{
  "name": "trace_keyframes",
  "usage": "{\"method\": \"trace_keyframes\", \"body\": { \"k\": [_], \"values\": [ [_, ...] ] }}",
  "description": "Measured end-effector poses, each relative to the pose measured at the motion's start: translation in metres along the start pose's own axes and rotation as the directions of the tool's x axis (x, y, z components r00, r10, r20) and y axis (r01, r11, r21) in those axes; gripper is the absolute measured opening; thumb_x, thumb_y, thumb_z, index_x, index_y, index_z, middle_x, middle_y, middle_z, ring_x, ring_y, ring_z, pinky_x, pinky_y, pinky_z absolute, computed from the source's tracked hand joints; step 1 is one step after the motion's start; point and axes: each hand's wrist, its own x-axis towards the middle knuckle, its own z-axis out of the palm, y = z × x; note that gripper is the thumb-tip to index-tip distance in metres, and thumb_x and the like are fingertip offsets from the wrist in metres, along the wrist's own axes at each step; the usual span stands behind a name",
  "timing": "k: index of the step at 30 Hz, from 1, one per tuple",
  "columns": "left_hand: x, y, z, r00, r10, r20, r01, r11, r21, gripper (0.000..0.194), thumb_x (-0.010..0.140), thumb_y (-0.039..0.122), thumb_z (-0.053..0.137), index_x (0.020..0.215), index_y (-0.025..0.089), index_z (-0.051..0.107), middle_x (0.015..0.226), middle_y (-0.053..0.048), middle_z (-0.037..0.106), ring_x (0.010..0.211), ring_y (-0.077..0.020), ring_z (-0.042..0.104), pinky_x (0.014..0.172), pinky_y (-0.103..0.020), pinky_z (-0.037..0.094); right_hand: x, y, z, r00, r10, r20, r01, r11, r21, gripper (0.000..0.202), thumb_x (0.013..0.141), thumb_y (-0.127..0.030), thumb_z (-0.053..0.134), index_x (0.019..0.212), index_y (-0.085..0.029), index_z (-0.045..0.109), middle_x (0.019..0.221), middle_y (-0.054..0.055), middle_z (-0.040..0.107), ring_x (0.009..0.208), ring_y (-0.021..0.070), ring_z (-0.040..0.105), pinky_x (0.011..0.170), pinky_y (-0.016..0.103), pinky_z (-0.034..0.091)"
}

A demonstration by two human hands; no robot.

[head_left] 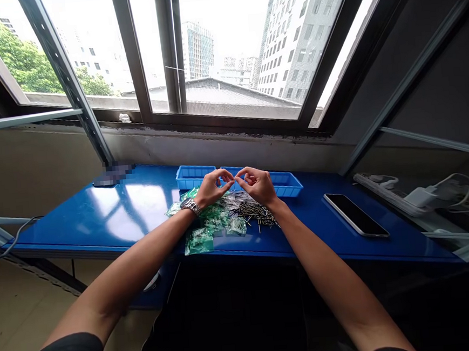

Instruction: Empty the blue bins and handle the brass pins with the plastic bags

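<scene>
My left hand (216, 186) and my right hand (258, 183) meet fingertip to fingertip above the table, both pinched closed. Whatever lies between the fingertips is too small to make out. Below my left hand are several small green-and-clear plastic packets (201, 238), spread in a loose heap. Under my right hand and wrist lies a pile of thin metal screws (257, 212), partly hidden by the arm. Just behind both hands, blue plastic bins (196, 173) stand in a row; my fingers cover part of them.
A phone (356, 214) lies on the blue table (76, 223) to the right. Beyond it, a power strip with a white charger (421, 197) and cable sits by the metal frame. A dark, blurred-out object (112, 175) rests at the back left. The window wall borders the far edge.
</scene>
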Motion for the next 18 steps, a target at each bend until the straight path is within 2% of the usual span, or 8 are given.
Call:
{"method": "trace_keyframes", "body": {
  "k": [4, 9, 13, 18],
  "values": [
    [0.0, 0.001, 0.002, 0.999, 0.015, 0.029, -0.015, 1.0, -0.003, 0.016, 0.09, 0.034, 0.072, 0.091, 0.018, 0.071, 0.088, -0.005, 0.074, 0.079, -0.0175, 0.065, 0.068, -0.03, 0.05, -0.001, -0.003, 0.001, 1.0, -0.011, 0.0, 0.011, 1.0, 0.013, 0.019, 0.089, -0.037, 0.069, 0.088, -0.019, 0.073, 0.059, -0.005, 0.039, 0.054, 0.011, 0.036, 0.056, 0.026, 0.036],
    [0.0, 0.0, 0.0, 1.0, -0.008, -0.02, 0.008, 1.0, -0.009, 0.016, 0.093, 0.034, 0.069, 0.094, 0.018, 0.071, 0.091, -0.006, 0.074, 0.082, -0.0178, 0.067, 0.069, -0.03, 0.051, 0.001, 0.0, -0.002, 1.0, 0.012, 0.002, -0.012, 1.0, 0.012, 0.022, 0.09, -0.039, 0.067, 0.09, -0.018, 0.073, 0.061, -0.005, 0.039, 0.053, 0.0105, 0.035, 0.055, 0.026, 0.036],
    [0.0, -0.002, -0.001, 0.998, -0.014, -0.053, 0.013, 1.0, -0.016, 0.018, 0.095, 0.036, 0.068, 0.096, 0.018, 0.071, 0.094, -0.006, 0.075, 0.084, -0.0177, 0.067, 0.071, -0.03, 0.051, 0.002, 0.007, 0.0, 0.997, 0.023, 0.079, -0.024, 1.0, 0.009, 0.025, 0.09, -0.043, 0.068, 0.088, -0.018, 0.074, 0.061, -0.005, 0.04, 0.053, 0.0102, 0.034, 0.052, 0.026, 0.032],
    [0.0, -0.002, 0.001, 0.999, -0.01, -0.038, 0.009, 1.0, -0.017, 0.019, 0.092, 0.037, 0.071, 0.094, 0.018, 0.071, 0.092, -0.006, 0.075, 0.085, -0.0183, 0.068, 0.071, -0.03, 0.052, 0.002, 0.011, 0.005, 0.987, 0.021, 0.156, -0.022, 1.0, 0.005, 0.028, 0.088, -0.046, 0.07, 0.086, -0.018, 0.077, 0.057, -0.005, 0.039, 0.052, 0.0097, 0.032, 0.052, 0.025, 0.03]
  ]
}}
